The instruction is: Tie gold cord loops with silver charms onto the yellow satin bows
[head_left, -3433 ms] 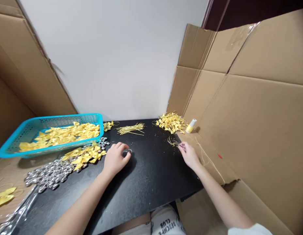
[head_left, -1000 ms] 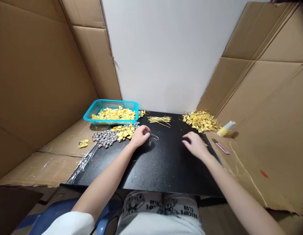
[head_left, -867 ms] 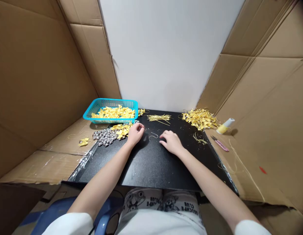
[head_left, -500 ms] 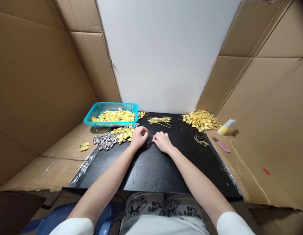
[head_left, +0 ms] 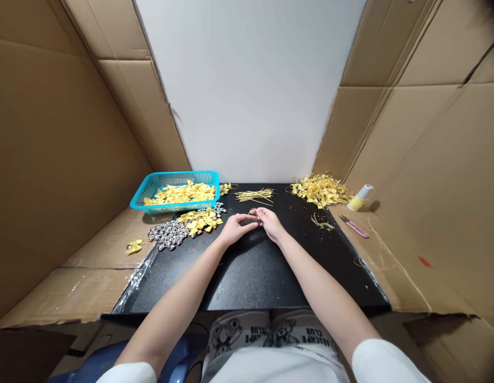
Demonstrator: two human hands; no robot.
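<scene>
Cord in work: a short piece of thin cord (head_left: pixel 252 210) at the centre of the frame, between the two hands; a small curve shows just above the fingertips, bowed towards the top of the frame. It is bent, the rest is covered by fingers, and its long axis cannot be told.
Right hand (head_left: pixel 270 224): thumb and fingertips together, pinched on the cord.
Left hand (head_left: pixel 236 229): thumb and forefinger point right and meet the right fingertips; whether they grip the cord cannot be told.
Cord bundle (head_left: pixel 255 195): above the hands, long axis nearly left to right; one strand slants down towards the right.
Basket (head_left: pixel 187 176): blue, left of centre, holding yellow bows (head_left: pixel 182 193).
Silver beads (head_left: pixel 167 235): below the basket, more yellow bows lying against them.
Bow pile (head_left: pixel 321 189): right of centre, at the far edge of the black surface (head_left: pixel 250 287).
Bottle (head_left: pixel 360 198): right of the pile, white top leaning to upper right.
Snips (head_left: pixel 354 226): pink, below the bottle; blades point upper left, handle lower right.
</scene>
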